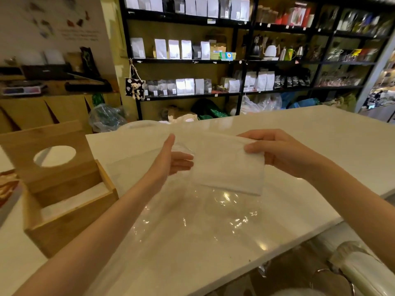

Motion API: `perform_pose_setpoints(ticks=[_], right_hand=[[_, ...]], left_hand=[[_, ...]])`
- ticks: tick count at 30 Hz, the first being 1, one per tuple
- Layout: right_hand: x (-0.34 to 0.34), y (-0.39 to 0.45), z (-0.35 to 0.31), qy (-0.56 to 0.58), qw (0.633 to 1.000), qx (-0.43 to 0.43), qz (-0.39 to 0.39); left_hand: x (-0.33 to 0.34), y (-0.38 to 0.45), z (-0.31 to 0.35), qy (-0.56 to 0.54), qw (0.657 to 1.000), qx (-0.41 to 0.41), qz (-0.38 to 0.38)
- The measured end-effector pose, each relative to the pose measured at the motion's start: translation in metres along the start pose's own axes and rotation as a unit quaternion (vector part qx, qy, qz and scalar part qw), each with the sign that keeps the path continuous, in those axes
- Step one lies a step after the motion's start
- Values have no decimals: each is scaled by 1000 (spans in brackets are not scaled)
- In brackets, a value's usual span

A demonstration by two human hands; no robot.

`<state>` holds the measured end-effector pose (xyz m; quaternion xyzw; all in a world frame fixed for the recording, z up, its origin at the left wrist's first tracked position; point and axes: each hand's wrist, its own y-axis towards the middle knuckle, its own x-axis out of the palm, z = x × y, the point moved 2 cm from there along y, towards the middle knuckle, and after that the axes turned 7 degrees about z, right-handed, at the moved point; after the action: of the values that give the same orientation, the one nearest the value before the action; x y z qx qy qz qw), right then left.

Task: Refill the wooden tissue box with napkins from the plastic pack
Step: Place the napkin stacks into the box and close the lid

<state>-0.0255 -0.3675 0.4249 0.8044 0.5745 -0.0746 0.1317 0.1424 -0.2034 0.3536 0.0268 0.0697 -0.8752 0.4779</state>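
Warm, fairly dim indoor light fills the room. Overhead lamps throw small bright glints on the crinkled plastic pack (213, 212) and a soft sheen on the white counter (320, 135). The far shelves (235, 60) look soft and bow at the edges; the far left is smeared.

Two bare forearms entered the view, the left from about 7 o'clock and the right from about 4 o'clock. No sleeves covered either forearm as far as the frame's edge (anything worn higher up lay out of view). The left hand (171, 159) and the right hand (277, 152) were both bare: no gloves, rings, watch or bracelet showed on the fingers or wrists. The fingernails that could be seen were short and unpainted.
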Motion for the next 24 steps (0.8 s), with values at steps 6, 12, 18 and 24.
perform_pose_setpoints(ticks=[6, 12, 18, 24], right_hand=[[49, 42, 3, 81, 994, 57, -38], [109, 78, -5, 157, 972, 122, -126], [175, 107, -20, 162, 961, 134, -180], [232, 127, -24, 77, 960, 151, -223]], left_hand=[[-33, -49, 37, -93, 992, -45, -75], [-94, -71, 38, -93, 995, -23, 16], [-165, -90, 35, -107, 983, -23, 149], [-207, -104, 21, -50, 974, -67, 212]])
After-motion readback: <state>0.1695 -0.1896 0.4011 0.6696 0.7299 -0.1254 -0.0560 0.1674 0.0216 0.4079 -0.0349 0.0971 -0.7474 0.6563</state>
